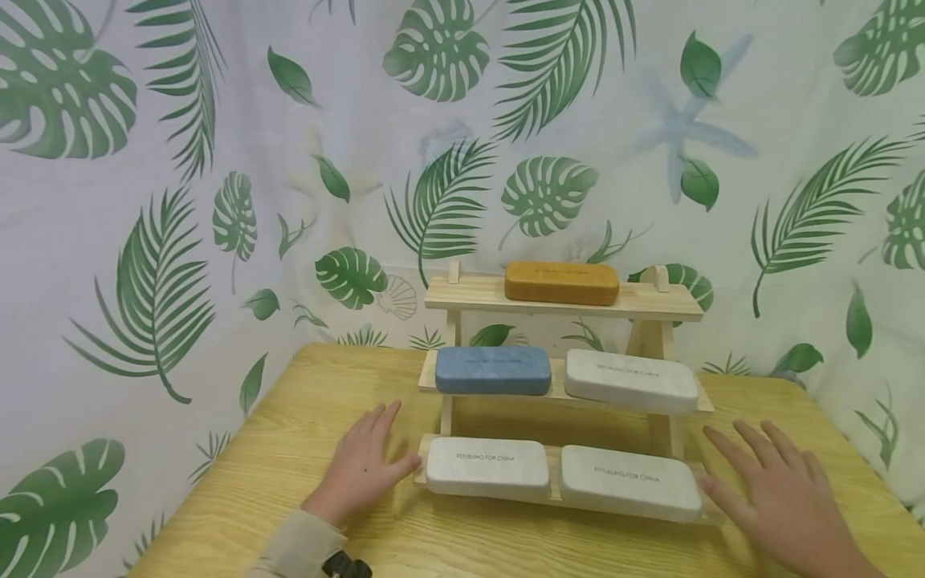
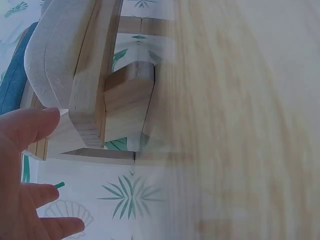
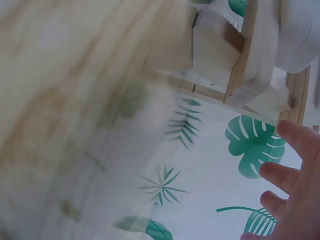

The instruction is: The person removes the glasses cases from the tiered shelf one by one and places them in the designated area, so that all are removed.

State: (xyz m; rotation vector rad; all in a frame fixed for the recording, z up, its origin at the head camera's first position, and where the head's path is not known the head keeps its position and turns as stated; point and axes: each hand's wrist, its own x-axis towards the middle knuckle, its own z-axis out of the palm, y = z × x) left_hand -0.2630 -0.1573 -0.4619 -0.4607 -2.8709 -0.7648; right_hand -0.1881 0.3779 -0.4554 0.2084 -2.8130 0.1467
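Note:
A three-tier wooden rack (image 1: 672,305) stands on the table with glasses cases on its shelves. On the bottom shelf lie a white case (image 1: 487,466) at left and another white case (image 1: 629,484) at right. The middle shelf bears a blue case (image 1: 493,371) and a white case (image 1: 631,379); an orange case (image 1: 561,283) sits on top. My left hand (image 1: 364,461), fingers spread, is beside the bottom shelf's left end, thumb near the left case. My right hand (image 1: 784,490) spreads its fingers by the right end, thumb close to the right case. Neither hand holds anything.
The wood-grain table (image 1: 275,449) extends around the rack. Behind and to the left hangs a white curtain (image 1: 325,96) with green leaf prints, close to the table's back edge. A dark strap (image 1: 347,564) circles the left wrist.

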